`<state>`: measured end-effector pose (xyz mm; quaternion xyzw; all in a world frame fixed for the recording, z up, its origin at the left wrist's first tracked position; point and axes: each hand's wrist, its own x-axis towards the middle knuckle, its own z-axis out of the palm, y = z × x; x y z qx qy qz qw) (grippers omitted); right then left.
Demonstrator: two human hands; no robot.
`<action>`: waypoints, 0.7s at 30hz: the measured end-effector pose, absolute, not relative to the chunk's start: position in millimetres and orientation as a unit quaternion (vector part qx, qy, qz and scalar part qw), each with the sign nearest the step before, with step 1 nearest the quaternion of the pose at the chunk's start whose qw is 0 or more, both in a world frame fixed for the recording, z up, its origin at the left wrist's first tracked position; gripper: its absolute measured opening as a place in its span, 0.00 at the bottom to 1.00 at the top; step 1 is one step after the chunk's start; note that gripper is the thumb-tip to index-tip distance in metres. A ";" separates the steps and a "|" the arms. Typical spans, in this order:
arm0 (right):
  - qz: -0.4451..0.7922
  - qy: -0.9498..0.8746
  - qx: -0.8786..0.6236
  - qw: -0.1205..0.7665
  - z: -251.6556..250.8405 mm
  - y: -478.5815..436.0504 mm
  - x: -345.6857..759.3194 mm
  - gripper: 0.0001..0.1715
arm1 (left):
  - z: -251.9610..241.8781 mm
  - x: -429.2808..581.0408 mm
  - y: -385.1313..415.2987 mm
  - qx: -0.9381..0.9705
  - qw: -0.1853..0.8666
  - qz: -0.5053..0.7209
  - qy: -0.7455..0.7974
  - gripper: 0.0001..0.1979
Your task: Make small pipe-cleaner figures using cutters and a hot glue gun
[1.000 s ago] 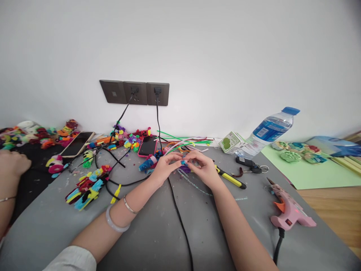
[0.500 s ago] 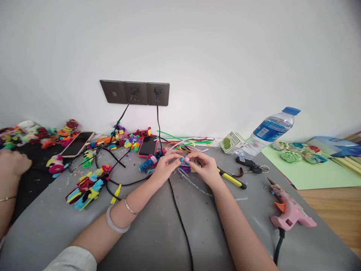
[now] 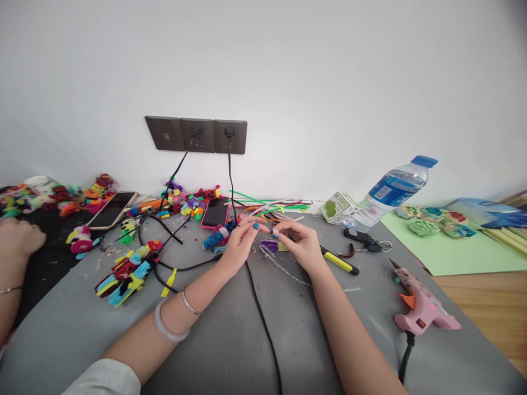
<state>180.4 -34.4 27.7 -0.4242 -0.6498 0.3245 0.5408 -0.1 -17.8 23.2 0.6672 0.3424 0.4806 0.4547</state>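
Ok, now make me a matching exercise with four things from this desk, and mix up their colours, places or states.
Things:
1. Glue gun
2. Strand nearest the hands
3. Bottle
4. Crinkled flowers

Descriptions:
A. Clear, with a blue cap
B. On the green sheet
C. Pink
D. Glittery and curved

Pairs: 1-C, 2-D, 3-A, 4-B.

I saw a water bottle (image 3: pixel 395 189) beside a green-and-white box (image 3: pixel 335 208), keys (image 3: pixel 374 246) nearby, and two plugs (image 3: pixel 230 131) in wall sockets (image 3: pixel 209 134).
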 end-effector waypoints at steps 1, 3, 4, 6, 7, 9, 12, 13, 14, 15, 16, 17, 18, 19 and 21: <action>0.327 -0.649 -0.423 0.541 27.2 -34.4 180.3 0.15 | 23.0 0.0 -17.6 0.666 0.457 0.480 0.342 0.23; 0.326 -0.652 -0.418 0.542 26.0 -34.4 180.2 0.14 | 22.8 0.3 -17.4 0.666 0.463 0.477 0.338 0.24; 0.324 -0.655 -0.415 0.542 25.4 -34.5 180.2 0.13 | 22.7 0.3 -17.4 0.666 0.467 0.475 0.336 0.25; 0.318 -0.661 -0.412 0.541 24.7 -34.7 180.2 0.12 | 22.1 0.3 -17.7 0.663 0.475 0.473 0.334 0.26; 0.316 -0.663 -0.412 0.540 24.6 -34.8 180.2 0.12 | 21.8 0.1 -17.9 0.660 0.478 0.472 0.335 0.27; 0.315 -0.665 -0.411 0.537 24.5 -35.1 180.3 0.10 | 21.5 -0.4 -18.5 0.658 0.480 0.471 0.338 0.27; 0.322 -0.670 -0.403 0.534 24.4 -35.4 180.5 0.07 | 23.3 -1.7 -19.4 0.673 0.461 0.472 0.334 0.26; 0.324 -0.671 -0.400 0.533 24.4 -35.4 180.5 0.07 | 24.3 -2.2 -19.6 0.680 0.452 0.473 0.332 0.26; 0.327 -0.672 -0.397 0.533 24.4 -35.4 180.5 0.07 | 25.4 -2.7 -19.9 0.686 0.443 0.475 0.329 0.25; 0.330 -0.672 -0.396 0.531 24.4 -35.5 180.5 0.07 | 26.3 -3.1 -20.0 0.690 0.435 0.477 0.325 0.24; 0.332 -0.673 -0.396 0.529 24.6 -35.6 180.4 0.07 | 27.0 -3.4 -20.1 0.694 0.429 0.480 0.322 0.23; 0.334 -0.673 -0.397 0.527 24.9 -35.8 180.4 0.07 | 27.4 -3.7 -20.1 0.697 0.423 0.483 0.319 0.23; 0.336 -0.674 -0.398 0.524 25.3 -35.9 180.4 0.08 | 27.5 -3.8 -20.0 0.700 0.417 0.486 0.316 0.23; 0.338 -0.674 -0.399 0.521 25.7 -36.1 180.4 0.08 | 27.4 -3.9 -19.9 0.703 0.412 0.488 0.313 0.22; 0.343 -0.672 -0.400 0.521 26.4 -36.5 180.3 0.08 | 26.8 -3.8 -19.6 0.707 0.404 0.493 0.307 0.22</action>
